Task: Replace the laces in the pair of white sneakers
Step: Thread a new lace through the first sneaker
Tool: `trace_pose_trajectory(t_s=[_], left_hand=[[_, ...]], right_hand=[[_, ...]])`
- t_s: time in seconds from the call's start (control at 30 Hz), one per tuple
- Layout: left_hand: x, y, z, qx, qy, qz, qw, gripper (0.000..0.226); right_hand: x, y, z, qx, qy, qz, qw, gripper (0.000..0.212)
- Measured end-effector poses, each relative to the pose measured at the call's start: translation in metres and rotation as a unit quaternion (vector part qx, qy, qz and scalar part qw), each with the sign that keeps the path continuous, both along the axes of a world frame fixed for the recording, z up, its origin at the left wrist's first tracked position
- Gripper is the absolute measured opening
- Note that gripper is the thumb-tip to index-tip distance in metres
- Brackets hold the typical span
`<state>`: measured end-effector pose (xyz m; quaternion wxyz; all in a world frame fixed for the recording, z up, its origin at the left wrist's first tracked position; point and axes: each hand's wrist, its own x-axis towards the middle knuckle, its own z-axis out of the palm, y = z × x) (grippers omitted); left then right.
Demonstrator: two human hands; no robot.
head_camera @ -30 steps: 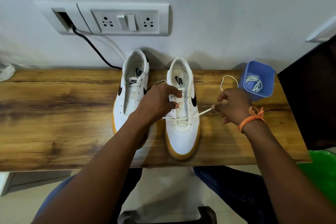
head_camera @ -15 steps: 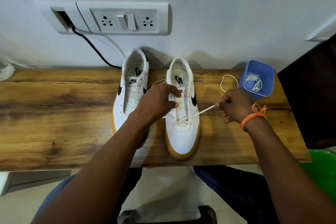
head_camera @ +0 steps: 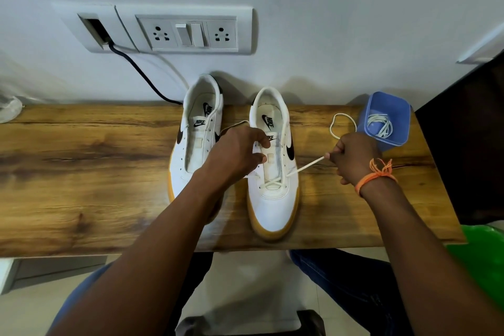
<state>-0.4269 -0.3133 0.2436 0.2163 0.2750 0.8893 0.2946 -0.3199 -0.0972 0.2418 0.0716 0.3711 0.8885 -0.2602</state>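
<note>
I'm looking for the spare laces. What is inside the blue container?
The blue container on the wooden table holds a loose bundle of white laces. Its near wall hides the bottom, so anything beneath the laces cannot be seen.

Two sneakers (head_camera: 272, 185) side by side on table (head_camera: 81, 185); container (head_camera: 386, 120) right.

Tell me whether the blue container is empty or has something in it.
Not empty. The blue container stands open-topped on the wooden table, with a loose bundle of white laces lying inside it.
</note>
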Motion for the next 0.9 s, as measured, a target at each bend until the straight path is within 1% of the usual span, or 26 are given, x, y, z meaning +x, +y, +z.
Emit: trace_pose_trajectory(t_s=[0.07,0.13,0.17,0.2,0.27,0.3,0.33,0.4,0.43,0.47,0.5,0.57,0.6,0.67,0.73,0.8,0.9], left_hand=[[0.003,0.002,0.0,-0.004,0.01,-0.015,1.0,0.039],[0.01,0.004,0.0,0.01,0.014,-0.029,0.999,0.055],[0.012,0.004,0.0,0.012,0.01,-0.025,1.0,0.065],[0.013,0.003,0.001,-0.001,0.0,-0.015,1.0,0.073],[0.009,-0.001,0.005,-0.064,-0.045,-0.006,0.997,0.083],[0.007,-0.002,0.009,-0.104,-0.076,-0.02,0.991,0.082],[0.005,-0.004,0.012,-0.145,-0.107,-0.043,0.983,0.073],[0.001,-0.007,0.019,-0.199,-0.17,-0.083,0.962,0.042],[0.0,-0.007,0.022,-0.196,-0.203,-0.085,0.956,0.029],[-0.003,-0.008,0.024,-0.173,-0.233,-0.076,0.954,0.023],[-0.007,-0.01,0.026,-0.128,-0.255,-0.057,0.957,0.021],[-0.016,-0.014,0.031,-0.004,-0.279,-0.001,0.96,0.024],[-0.019,-0.015,0.036,0.066,-0.293,0.025,0.953,0.027],[-0.021,-0.018,0.047,0.184,-0.326,0.051,0.926,0.032],[-0.022,-0.021,0.05,0.273,-0.37,0.048,0.887,0.038],[-0.022,-0.021,0.051,0.332,-0.398,0.034,0.855,0.035],[-0.022,-0.02,0.059,0.392,-0.397,0.057,0.828,0.023]], right_hand=[[0.0,-0.002,0.0,-0.01,0.012,0.016,1.0,0.018],[0.001,-0.006,0.001,-0.033,0.037,0.02,0.999,0.015],[0.001,-0.009,0.001,-0.046,0.05,0.02,0.997,0.017],[0.001,-0.011,0.001,-0.059,0.058,0.022,0.996,0.02],[0.0,-0.017,0.003,-0.082,0.069,0.029,0.994,0.022],[-0.001,-0.02,0.004,-0.09,0.074,0.034,0.993,0.021],[-0.001,-0.022,0.004,-0.094,0.082,0.039,0.991,0.018],[-0.002,-0.029,0.007,-0.103,0.107,0.049,0.988,0.012],[-0.002,-0.034,0.009,-0.114,0.124,0.053,0.984,0.011],[-0.003,-0.039,0.011,-0.13,0.14,0.058,0.98,0.011],[-0.005,-0.045,0.015,-0.153,0.155,0.066,0.974,0.01],[-0.008,-0.058,0.021,-0.222,0.17,0.082,0.957,0.008],[-0.009,-0.064,0.023,-0.269,0.17,0.087,0.944,0.014],[-0.011,-0.075,0.025,-0.366,0.158,0.092,0.913,0.026],[-0.011,-0.084,0.023,-0.425,0.152,0.106,0.886,0.022],[-0.01,-0.09,0.019,-0.439,0.147,0.127,0.877,0.013],[-0.008,-0.094,0.014,-0.388,0.124,0.166,0.898,0.019]])
